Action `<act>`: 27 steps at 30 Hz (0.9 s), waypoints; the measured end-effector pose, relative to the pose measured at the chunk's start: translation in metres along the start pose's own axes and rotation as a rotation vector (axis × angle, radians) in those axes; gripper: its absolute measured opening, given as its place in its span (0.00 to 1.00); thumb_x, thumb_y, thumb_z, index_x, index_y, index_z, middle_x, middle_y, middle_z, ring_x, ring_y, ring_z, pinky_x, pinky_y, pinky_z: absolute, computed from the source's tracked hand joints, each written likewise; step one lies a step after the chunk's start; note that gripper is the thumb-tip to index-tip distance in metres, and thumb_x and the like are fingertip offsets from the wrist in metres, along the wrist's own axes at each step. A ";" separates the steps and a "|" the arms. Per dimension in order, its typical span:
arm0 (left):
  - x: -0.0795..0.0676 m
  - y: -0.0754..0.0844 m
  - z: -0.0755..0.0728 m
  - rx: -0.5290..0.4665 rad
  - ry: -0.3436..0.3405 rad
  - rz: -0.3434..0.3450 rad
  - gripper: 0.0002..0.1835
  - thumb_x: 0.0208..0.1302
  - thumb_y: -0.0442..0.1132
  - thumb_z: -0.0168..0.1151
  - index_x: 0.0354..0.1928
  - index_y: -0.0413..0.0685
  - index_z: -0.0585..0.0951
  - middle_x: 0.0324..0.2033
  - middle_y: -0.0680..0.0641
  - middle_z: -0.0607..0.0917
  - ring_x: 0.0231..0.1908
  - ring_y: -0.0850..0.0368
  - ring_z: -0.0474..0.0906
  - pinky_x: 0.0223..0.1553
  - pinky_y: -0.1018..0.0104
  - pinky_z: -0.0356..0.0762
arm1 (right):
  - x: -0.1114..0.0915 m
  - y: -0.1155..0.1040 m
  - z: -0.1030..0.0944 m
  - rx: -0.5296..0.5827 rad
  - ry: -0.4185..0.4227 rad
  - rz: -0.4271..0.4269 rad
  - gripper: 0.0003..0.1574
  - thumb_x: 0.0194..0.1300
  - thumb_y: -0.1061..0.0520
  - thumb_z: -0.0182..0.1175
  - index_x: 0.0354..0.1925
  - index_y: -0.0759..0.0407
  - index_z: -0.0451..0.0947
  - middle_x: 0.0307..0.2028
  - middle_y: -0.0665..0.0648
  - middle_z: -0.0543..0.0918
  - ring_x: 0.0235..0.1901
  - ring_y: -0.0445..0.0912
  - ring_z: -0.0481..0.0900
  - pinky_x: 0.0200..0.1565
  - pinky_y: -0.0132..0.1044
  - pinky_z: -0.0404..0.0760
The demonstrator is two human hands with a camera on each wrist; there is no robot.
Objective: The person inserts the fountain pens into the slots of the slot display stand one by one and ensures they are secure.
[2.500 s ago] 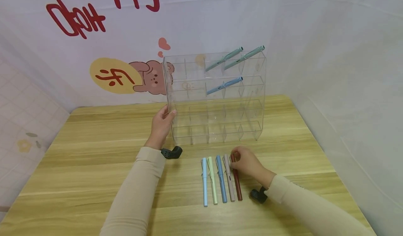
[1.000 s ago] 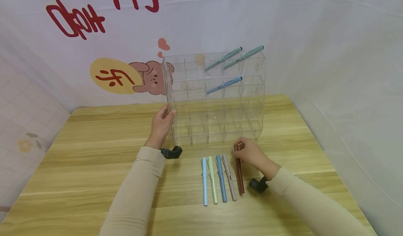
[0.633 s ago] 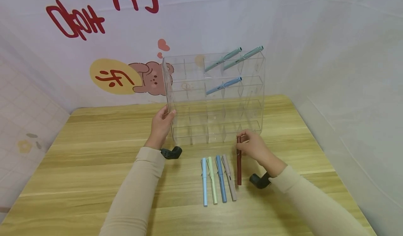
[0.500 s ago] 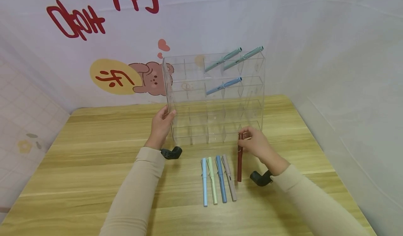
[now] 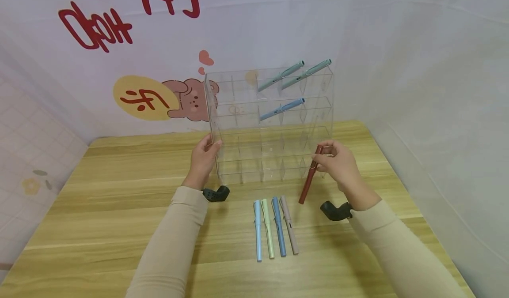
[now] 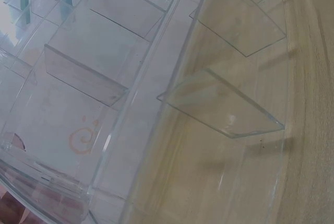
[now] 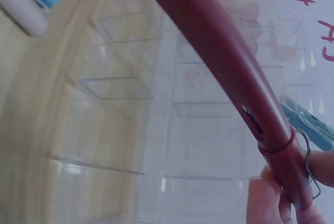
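Observation:
A dark red pen (image 5: 308, 184) with a metal clip hangs tilted in my right hand (image 5: 341, 164), pinched at its capped end in front of the rack's lower right. The right wrist view shows fingertips (image 7: 263, 200) round the cap. My left hand (image 5: 202, 160) grips the left side panel of the clear acrylic rack (image 5: 238, 174), thumb in front. Two teal pens (image 5: 281, 76) lean in the rack's top tier and a blue pen (image 5: 282, 109) in the second. On the table, a light blue pen (image 5: 258, 229), a pale green pen (image 5: 268, 228), another blue pen (image 5: 279, 226) and a greyish-mauve pen (image 5: 289, 225) lie side by side.
The wooden table (image 5: 119, 201) carries the rack near its back edge. Behind hangs a white cloth (image 5: 370, 46) printed with red lettering and a cartoon bear (image 5: 195, 99). A dark wrist camera (image 5: 336, 211) juts from the right wrist.
My right hand has lifted the dark red pen from the row's right end and moved it up and rightward toward the rack. The mauve pen's lower end shifted slightly right; my left hand stayed put.

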State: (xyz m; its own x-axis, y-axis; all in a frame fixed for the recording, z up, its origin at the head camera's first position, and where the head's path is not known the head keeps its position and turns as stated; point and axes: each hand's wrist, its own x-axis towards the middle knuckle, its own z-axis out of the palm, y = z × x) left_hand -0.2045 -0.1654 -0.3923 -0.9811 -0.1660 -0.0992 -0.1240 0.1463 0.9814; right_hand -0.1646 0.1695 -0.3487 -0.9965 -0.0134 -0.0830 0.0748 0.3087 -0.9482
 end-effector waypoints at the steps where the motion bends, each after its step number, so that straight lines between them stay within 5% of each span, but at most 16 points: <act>1: 0.000 0.000 0.000 0.002 0.000 -0.001 0.28 0.71 0.49 0.55 0.70 0.53 0.67 0.66 0.48 0.70 0.64 0.50 0.67 0.64 0.49 0.64 | 0.000 -0.002 -0.001 0.026 0.014 0.003 0.25 0.66 0.61 0.58 0.58 0.67 0.65 0.45 0.60 0.74 0.35 0.36 0.81 0.40 0.37 0.84; 10: 0.000 0.001 0.000 0.000 0.006 -0.001 0.27 0.70 0.48 0.56 0.69 0.53 0.68 0.65 0.48 0.71 0.64 0.50 0.67 0.64 0.50 0.65 | 0.006 -0.019 -0.009 0.272 0.224 -0.004 0.17 0.64 0.65 0.61 0.48 0.53 0.69 0.40 0.54 0.73 0.32 0.38 0.81 0.35 0.30 0.83; 16: 0.000 0.000 0.000 -0.010 0.006 -0.010 0.28 0.71 0.48 0.56 0.70 0.51 0.67 0.65 0.46 0.71 0.64 0.49 0.67 0.64 0.50 0.64 | 0.010 -0.031 -0.016 0.464 0.331 -0.057 0.18 0.62 0.67 0.62 0.46 0.55 0.68 0.40 0.55 0.74 0.33 0.40 0.80 0.34 0.30 0.83; 27: 0.000 0.001 0.000 -0.014 0.002 -0.011 0.29 0.71 0.48 0.56 0.70 0.50 0.66 0.66 0.44 0.70 0.64 0.49 0.67 0.65 0.51 0.63 | 0.022 -0.053 -0.023 0.624 0.482 -0.200 0.22 0.60 0.68 0.64 0.49 0.58 0.67 0.43 0.56 0.72 0.37 0.44 0.78 0.35 0.31 0.83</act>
State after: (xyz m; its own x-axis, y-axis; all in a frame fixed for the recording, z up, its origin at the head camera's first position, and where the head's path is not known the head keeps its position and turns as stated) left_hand -0.2047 -0.1651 -0.3916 -0.9795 -0.1691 -0.1097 -0.1326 0.1307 0.9825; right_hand -0.1912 0.1749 -0.2936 -0.8896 0.4428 0.1121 -0.2402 -0.2447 -0.9394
